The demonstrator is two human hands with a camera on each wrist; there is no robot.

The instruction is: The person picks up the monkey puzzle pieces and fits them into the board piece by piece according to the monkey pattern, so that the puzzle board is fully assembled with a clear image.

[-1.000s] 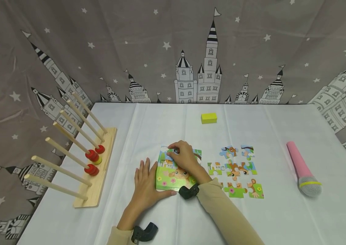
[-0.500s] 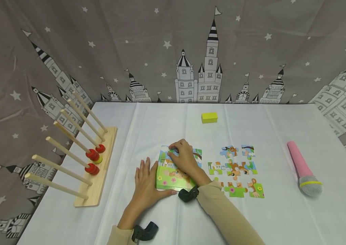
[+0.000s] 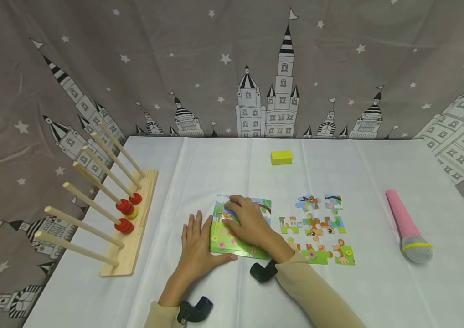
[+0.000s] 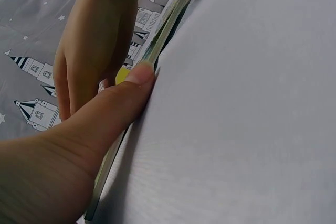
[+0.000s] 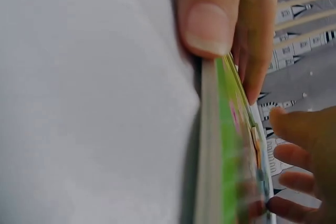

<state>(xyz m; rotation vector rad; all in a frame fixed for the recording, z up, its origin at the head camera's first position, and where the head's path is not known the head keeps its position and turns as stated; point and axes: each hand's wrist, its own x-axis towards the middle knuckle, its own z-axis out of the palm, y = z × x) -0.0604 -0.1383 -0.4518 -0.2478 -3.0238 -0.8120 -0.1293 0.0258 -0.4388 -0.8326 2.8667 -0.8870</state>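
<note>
A flat, square picture puzzle board point(image 3: 224, 243) with a green meadow, flowers and blue sky lies mid-table. My left hand point(image 3: 195, 250) braces its near left corner, fingers straight along the left side and thumb at the near edge; the left wrist view shows that thumb point(image 4: 139, 74) against the board's edge. My right hand point(image 3: 252, 223) lies over the board from the right, covering much of the picture. In the right wrist view its fingers point(image 5: 296, 156) are spread and loosely bent at the board's surface, pinching nothing visible.
Loose jigsaw pieces point(image 3: 318, 228) with animal pictures lie right of the board, some partly hidden by the right forearm. A wooden peg stand point(image 3: 141, 205) with red and yellow rings is at left. A yellow block point(image 3: 281, 158) sits behind, a pink microphone point(image 3: 402, 216) far right.
My right hand has slid slightly toward me and to the right, its fingers now spread lower and flatter over the board. The left hand stays in place.
</note>
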